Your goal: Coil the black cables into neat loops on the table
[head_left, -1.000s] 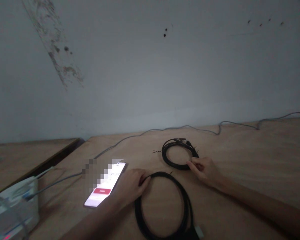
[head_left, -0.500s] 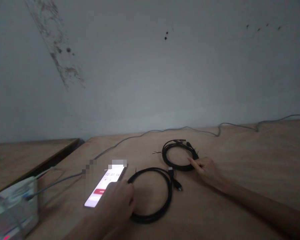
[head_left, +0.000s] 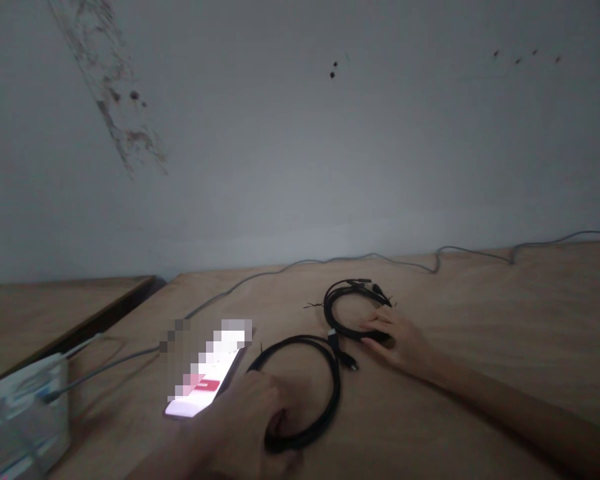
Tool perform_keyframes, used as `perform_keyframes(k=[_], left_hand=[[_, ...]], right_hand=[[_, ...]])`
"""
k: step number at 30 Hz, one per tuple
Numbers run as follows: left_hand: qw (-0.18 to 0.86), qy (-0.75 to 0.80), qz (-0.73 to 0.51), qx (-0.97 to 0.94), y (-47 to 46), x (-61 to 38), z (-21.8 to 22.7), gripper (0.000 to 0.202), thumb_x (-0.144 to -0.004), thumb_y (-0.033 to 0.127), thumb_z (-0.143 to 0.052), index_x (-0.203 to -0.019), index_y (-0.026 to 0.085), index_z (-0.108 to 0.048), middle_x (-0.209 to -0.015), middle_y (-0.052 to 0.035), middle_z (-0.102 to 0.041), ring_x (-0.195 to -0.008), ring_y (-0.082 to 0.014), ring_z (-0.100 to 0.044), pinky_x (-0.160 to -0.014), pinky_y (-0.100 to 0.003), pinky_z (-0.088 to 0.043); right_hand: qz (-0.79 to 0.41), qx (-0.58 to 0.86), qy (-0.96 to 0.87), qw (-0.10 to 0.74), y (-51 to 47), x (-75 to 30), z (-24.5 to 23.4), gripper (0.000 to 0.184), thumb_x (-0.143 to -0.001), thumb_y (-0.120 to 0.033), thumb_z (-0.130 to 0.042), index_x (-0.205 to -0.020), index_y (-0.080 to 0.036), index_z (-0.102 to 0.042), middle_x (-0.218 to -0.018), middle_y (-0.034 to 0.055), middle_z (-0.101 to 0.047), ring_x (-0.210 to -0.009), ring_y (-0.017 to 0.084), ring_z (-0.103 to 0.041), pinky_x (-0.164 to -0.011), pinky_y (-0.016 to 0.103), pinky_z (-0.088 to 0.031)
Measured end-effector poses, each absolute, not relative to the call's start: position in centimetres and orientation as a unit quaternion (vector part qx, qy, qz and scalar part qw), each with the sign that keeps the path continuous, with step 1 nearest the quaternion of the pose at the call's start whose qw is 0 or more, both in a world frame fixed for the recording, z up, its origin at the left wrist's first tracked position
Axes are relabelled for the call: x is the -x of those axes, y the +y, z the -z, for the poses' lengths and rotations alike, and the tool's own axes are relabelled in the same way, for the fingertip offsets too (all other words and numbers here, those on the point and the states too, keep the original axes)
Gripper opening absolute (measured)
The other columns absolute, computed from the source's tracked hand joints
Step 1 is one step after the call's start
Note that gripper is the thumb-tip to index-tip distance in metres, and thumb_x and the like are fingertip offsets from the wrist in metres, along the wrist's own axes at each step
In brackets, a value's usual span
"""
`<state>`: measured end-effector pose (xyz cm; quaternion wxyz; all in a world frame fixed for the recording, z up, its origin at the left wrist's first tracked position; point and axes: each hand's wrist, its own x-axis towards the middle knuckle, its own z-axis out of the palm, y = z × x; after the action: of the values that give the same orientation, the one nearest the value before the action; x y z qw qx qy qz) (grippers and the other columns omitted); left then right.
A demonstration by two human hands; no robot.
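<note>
Two black coiled cables lie on the wooden table. The nearer coiled cable has plug ends, one with a light metal tip, at its upper right. My left hand is closed around the left side of this coil, its fingertips partly hidden. Farther back sits the other coiled cable, with a thin twist tie poking out on its left. My right hand grips the near right edge of that coil between thumb and fingers.
A lit phone lies left of the near coil, partly pixelated. At the lower left is a white box-like item with a grey cord running from it along the wall. A gap separates another tabletop at left.
My left hand has moved right and down, from beside the phone onto the near coil. My right hand has shifted left, from pointing at the far coil's edge to grasping it.
</note>
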<state>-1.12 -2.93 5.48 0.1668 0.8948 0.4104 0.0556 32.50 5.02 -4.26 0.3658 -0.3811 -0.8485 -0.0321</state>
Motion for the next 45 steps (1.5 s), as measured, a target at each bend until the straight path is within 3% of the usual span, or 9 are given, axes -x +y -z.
perform_keyframes(k=[7, 11, 15, 18, 24, 31, 38, 45], left_hand=[[0.133, 0.432, -0.058, -0.890, -3.1, -0.9, -3.9, 0.028, -0.089, 0.045, -0.065, -0.075, 0.022, -0.056, -0.077, 0.0009, -0.063, -0.069, -0.0175, -0.055, -0.064, -0.030, -0.033], [0.123, 0.396, -0.068, -0.907, -3.0, -0.9, -4.5, 0.031, -0.083, 0.050, -0.070, -0.082, 0.022, -0.056, -0.086, -0.0015, -0.064, -0.079, -0.0212, -0.058, -0.072, -0.031, -0.037], [0.138, 0.359, -0.070, -0.920, -2.8, 0.3, -5.4, 0.018, -0.077, 0.035, -0.070, -0.086, 0.023, -0.059, -0.093, -0.0025, -0.065, -0.087, -0.0227, -0.059, -0.077, -0.031, -0.041], [0.140, 0.369, -0.061, -0.917, -2.5, 1.0, -5.2, 0.016, -0.074, 0.030, -0.069, -0.083, 0.023, -0.058, -0.089, -0.0022, -0.064, -0.084, -0.0222, -0.059, -0.078, -0.031, -0.043], [0.113, 0.417, -0.073, -0.899, -2.0, 0.5, -4.3, 0.008, -0.082, 0.028, -0.064, -0.087, 0.023, -0.061, -0.092, -0.0027, -0.067, -0.087, -0.0227, -0.061, -0.079, -0.033, -0.044], [0.064, 0.452, -0.086, -0.886, -1.5, -0.4, -3.4, 0.013, -0.094, 0.030, -0.055, -0.096, 0.022, -0.065, -0.104, -0.0068, -0.070, -0.100, -0.0284, -0.064, -0.087, -0.041, -0.048], [0.013, 0.447, -0.074, -0.891, -1.4, -0.2, -2.3, 0.019, -0.090, 0.023, -0.053, -0.104, 0.020, -0.066, -0.109, -0.0104, -0.070, -0.103, -0.0296, -0.065, -0.095, -0.046, -0.049], [-0.037, 0.453, -0.127, -0.882, -3.6, -0.8, -2.3, 0.027, -0.095, 0.014, -0.042, -0.108, 0.019, -0.065, -0.103, -0.0097, -0.073, -0.094, -0.0256, -0.069, -0.086, -0.041, -0.055]], right_hand=[[0.017, 0.406, -0.841, 0.356, 5.7, -32.6, 5.0, 0.015, -0.100, -0.029, -0.059, -0.105, -0.024, -0.073, -0.103, 0.0075, -0.071, -0.098, 0.025, -0.065, -0.086, 0.042, -0.055], [0.001, 0.416, -0.829, 0.375, 5.5, -32.7, 4.5, 0.014, -0.101, -0.028, -0.057, -0.103, -0.022, -0.070, -0.103, 0.0081, -0.070, -0.099, 0.026, -0.063, -0.089, 0.043, -0.053], [-0.009, 0.411, -0.833, 0.371, 5.7, -32.7, 4.7, 0.013, -0.101, -0.027, -0.057, -0.100, -0.022, -0.069, -0.101, 0.0078, -0.070, -0.098, 0.026, -0.063, -0.088, 0.044, -0.054], [-0.002, 0.403, -0.834, 0.377, 5.6, -32.7, 4.8, 0.011, -0.098, -0.027, -0.060, -0.103, -0.022, -0.068, -0.102, 0.0076, -0.071, -0.099, 0.026, -0.064, -0.098, 0.049, -0.050], [0.005, 0.402, -0.834, 0.379, 4.8, -32.2, 4.3, 0.016, -0.099, -0.029, -0.058, -0.109, -0.024, -0.069, -0.109, 0.0084, -0.071, -0.104, 0.026, -0.065, -0.098, 0.047, -0.051], [0.010, 0.390, -0.846, 0.362, 5.1, -32.1, 4.4, 0.016, -0.097, -0.028, -0.059, -0.109, -0.024, -0.069, -0.111, 0.0080, -0.070, -0.107, 0.027, -0.063, -0.101, 0.049, -0.049], [0.014, 0.390, -0.843, 0.371, 4.7, -32.0, 4.1, 0.020, -0.094, -0.027, -0.063, -0.113, -0.023, -0.068, -0.112, 0.0082, -0.070, -0.107, 0.027, -0.063, -0.101, 0.048, -0.048], [-0.018, 0.445, -0.788, 0.425, 4.6, -32.1, 3.2, 0.016, -0.099, -0.026, -0.055, -0.107, -0.021, -0.068, -0.097, 0.0074, -0.070, -0.092, 0.025, -0.064, -0.084, 0.041, -0.052]])
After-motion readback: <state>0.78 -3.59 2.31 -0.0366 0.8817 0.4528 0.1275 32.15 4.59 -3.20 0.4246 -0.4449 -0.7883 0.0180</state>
